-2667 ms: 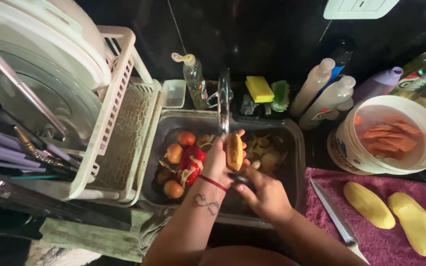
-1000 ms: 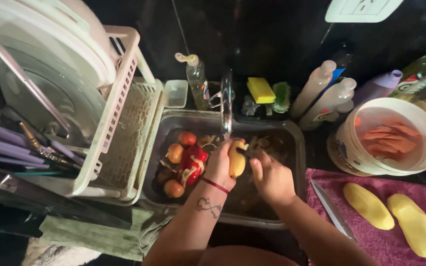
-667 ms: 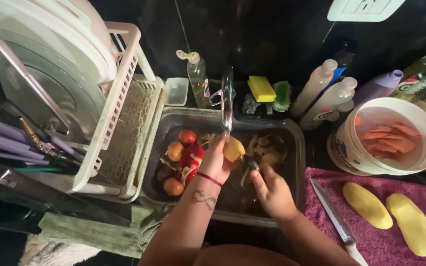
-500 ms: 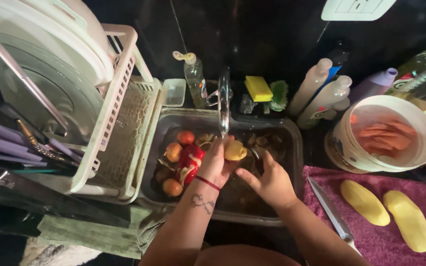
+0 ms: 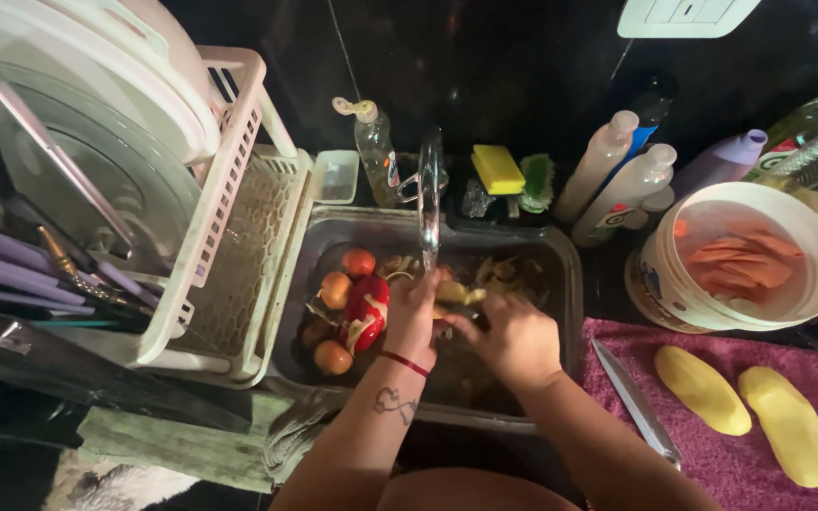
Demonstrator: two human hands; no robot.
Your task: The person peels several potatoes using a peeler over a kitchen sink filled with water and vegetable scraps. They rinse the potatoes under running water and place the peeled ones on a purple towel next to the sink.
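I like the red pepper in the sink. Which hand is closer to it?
Left. The left hand is right beside the red pepper, nearly touching it. The right hand is farther away, on the other side of the left hand.

Dark counter (image 5: 608,284): sink (image 5: 570,284), bucket (image 5: 660,293), purple towel (image 5: 712,454), drying rack (image 5: 239,246).

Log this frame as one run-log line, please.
left hand: holds pale yellow peeled potato under metal tap | right hand: on potato | place: dark steel sink
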